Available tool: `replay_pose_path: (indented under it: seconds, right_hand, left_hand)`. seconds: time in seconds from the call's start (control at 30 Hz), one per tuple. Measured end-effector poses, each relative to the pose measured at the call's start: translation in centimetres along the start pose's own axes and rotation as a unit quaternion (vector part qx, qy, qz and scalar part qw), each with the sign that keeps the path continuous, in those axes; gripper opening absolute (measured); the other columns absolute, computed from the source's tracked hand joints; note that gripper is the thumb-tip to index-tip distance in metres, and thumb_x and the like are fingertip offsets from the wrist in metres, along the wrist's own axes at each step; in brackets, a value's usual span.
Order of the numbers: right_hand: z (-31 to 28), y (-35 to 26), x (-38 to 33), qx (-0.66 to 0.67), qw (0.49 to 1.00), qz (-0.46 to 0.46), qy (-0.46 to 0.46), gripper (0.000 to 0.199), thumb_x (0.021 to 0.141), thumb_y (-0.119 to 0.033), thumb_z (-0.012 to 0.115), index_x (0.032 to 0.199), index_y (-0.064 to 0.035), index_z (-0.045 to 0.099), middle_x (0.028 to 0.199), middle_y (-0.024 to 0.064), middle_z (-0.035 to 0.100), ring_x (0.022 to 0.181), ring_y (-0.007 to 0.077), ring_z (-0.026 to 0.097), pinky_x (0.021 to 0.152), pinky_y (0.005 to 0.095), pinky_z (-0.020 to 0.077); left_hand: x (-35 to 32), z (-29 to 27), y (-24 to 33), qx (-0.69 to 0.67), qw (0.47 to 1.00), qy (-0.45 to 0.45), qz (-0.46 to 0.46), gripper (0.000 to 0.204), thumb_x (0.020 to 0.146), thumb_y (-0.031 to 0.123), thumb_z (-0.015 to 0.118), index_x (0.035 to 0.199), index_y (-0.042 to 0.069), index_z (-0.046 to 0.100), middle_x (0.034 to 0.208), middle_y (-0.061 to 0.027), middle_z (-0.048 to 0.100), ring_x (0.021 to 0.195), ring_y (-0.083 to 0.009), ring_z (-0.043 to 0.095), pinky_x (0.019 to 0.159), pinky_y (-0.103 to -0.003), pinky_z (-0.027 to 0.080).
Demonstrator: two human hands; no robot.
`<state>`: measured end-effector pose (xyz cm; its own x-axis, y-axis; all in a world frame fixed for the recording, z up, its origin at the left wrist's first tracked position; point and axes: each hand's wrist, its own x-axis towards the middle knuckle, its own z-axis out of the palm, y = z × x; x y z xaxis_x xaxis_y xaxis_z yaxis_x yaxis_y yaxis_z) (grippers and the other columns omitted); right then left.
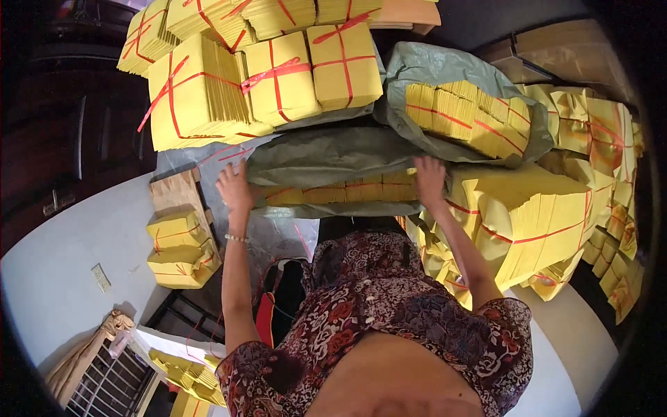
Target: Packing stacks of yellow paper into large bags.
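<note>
A dark green woven sack (326, 153) lies in front of me with its mouth toward my body. Inside it, a row of yellow paper bundles (354, 192) tied with red string shows between the upper and lower rims. At the sack's left end is my left hand (235, 189), its fingers spread and its thumb side close to the sack's edge. My right hand (429, 182) is at the right end, fingers bent over the sack's rim; the fingertips are partly hidden. A beaded bracelet (237, 238) circles my left wrist.
Tied yellow bundles (281, 80) are stacked beyond the sack. A second green sack (445, 66) with yellow bundles stands at the far right. A large yellow bundle (535, 208) sits by my right forearm, and smaller bundles (182, 260) rest at the left near a wooden board (167, 192).
</note>
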<state>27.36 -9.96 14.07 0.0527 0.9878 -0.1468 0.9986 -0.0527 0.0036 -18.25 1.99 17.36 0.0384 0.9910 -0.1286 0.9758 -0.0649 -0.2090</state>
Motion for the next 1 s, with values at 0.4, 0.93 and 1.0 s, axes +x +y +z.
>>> replay_pose_path:
  seconds: [0.4,0.93,1.0]
  right_hand:
    - [-8.7,-0.1,8.5,0.199,0.956,-0.004,0.216,0.015,0.083,-0.012,0.059,0.096,-0.0045,0.06,0.08,0.0131,0.061,0.072,0.0304,0.062,0.061,0.0389,0.0485]
    - [5.6,0.0,-10.2,0.647,0.623,0.438,-0.031,0.073,0.085,-0.027,0.066,0.137,0.0034,0.024,0.134,0.02,0.038,0.12,0.0275,0.043,0.095,0.0372,0.041]
    - [5.2,0.0,-8.7,0.691,0.587,0.422,-0.005,0.069,0.085,-0.026,0.066,0.135,0.0025,0.03,0.129,0.0194,0.045,0.115,0.028,0.048,0.09,0.0375,0.0441]
  left_hand:
    - [3.2,-2.9,0.7,-0.141,0.974,0.176,-0.017,0.017,0.082,0.015,0.058,0.096,0.013,0.067,0.083,-0.0104,0.066,0.082,-0.028,0.06,0.078,-0.042,0.04]
    - [-14.1,2.3,19.1,-0.189,0.943,-0.049,0.269,0.056,0.065,0.024,0.075,0.115,0.009,0.055,0.117,-0.0169,0.052,0.107,-0.0341,0.048,0.093,-0.048,0.034]
    - [-13.0,4.5,19.5,-0.185,0.938,-0.114,0.271,0.043,0.068,0.019,0.07,0.108,0.008,0.059,0.105,-0.0162,0.057,0.098,-0.0316,0.053,0.088,-0.045,0.037]
